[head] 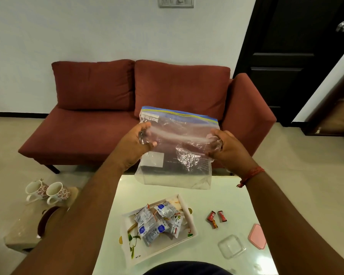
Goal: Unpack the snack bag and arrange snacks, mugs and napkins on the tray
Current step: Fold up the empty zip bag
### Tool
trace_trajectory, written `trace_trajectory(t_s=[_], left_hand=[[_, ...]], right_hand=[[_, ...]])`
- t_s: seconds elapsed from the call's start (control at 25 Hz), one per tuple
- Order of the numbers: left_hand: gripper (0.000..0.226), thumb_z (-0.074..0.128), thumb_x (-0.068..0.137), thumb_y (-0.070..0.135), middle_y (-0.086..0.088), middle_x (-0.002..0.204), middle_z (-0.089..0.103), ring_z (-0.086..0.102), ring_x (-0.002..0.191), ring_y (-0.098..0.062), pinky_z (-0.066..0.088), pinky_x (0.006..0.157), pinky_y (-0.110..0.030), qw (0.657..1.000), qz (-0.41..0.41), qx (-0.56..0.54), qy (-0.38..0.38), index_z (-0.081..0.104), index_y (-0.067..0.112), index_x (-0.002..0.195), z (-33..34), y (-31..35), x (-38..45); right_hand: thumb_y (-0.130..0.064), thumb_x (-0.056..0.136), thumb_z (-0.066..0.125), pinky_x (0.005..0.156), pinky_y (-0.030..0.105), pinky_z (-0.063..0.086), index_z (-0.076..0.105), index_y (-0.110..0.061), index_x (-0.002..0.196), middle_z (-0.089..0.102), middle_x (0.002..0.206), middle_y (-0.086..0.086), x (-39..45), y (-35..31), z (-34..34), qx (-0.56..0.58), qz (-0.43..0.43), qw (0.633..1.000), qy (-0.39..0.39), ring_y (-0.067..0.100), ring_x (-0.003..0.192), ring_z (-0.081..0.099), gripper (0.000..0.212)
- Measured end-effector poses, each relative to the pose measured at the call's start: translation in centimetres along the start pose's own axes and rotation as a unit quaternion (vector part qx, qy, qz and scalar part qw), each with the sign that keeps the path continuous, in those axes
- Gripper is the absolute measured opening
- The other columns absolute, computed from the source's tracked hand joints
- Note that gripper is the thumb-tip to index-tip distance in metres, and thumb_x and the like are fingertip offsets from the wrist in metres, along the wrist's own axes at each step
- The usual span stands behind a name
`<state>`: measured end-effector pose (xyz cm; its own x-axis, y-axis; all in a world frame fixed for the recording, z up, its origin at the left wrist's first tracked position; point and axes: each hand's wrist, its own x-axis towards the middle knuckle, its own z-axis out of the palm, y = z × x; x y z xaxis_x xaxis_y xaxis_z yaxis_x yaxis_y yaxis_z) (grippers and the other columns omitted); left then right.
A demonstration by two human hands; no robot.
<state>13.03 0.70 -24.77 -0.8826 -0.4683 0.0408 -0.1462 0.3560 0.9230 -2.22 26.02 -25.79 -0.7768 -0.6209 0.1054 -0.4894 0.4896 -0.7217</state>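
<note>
Bag (175, 147) emptied; both hands clamp its side edges above tray (193, 231).
Sachets (157, 221) piled in tray; next likely fetch mugs (48, 191), left of tray, off counter (216, 195).

clear crinkled plastic bag (175, 147), shiny foil snack packets (157, 223), glossy table (216, 197), matt cloth sofa (99, 92)

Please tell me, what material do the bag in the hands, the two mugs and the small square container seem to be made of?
The bag looks like thin clear plastic film: the sofa shows through it and it crinkles with glare. The two mugs look like glazed ceramic, glossy white with a red flower print. The square container is clear and rigid, glass or hard plastic; I cannot tell which.
</note>
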Motion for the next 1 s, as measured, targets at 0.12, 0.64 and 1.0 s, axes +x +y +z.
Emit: trace_trajectory(t_s=[0.12,0.64,1.0], left_hand=[[0.054,0.074,0.087,0.017,0.003,0.125,0.057,0.056,0.108,-0.011,0.043,0.091,-0.017,0.989,0.022,0.145,0.002,0.054,0.019,0.137,-0.2,0.8,0.5],[0.010,0.061,0.096,0.022,0.008,0.105,0.058,0.051,0.102,-0.013,0.043,0.087,-0.029,0.948,0.229,0.220,0.012,0.067,0.014,0.100,2.9,4.3,1.5],[0.099,0.075,0.071,0.065,0.002,0.153,0.042,0.047,0.134,-0.016,0.043,0.108,-0.045,0.996,-0.045,-0.070,0.031,0.025,0.034,0.151,3.0,2.9,1.1]], right_hand=[[-0.005,0.084,0.074,0.070,0.006,0.045,0.069,-0.007,0.111,0.064,0.103,0.009,0.5,0.0,-0.3,0.018,0.007,0.997,0.077,0.010,0.077,0.063,0.028],[-0.059,0.075,0.073,0.097,0.036,0.051,0.042,-0.036,0.141,0.059,0.134,-0.007,1.7,-4.3,0.8,-0.131,-0.083,0.979,-0.134,0.014,0.114,0.059,0.076],[-0.017,0.091,0.069,0.078,0.038,0.061,0.071,-0.015,0.092,0.075,0.084,0.002,2.6,-6.5,2.5,0.293,0.031,0.953,0.073,0.015,0.080,0.071,0.003]])
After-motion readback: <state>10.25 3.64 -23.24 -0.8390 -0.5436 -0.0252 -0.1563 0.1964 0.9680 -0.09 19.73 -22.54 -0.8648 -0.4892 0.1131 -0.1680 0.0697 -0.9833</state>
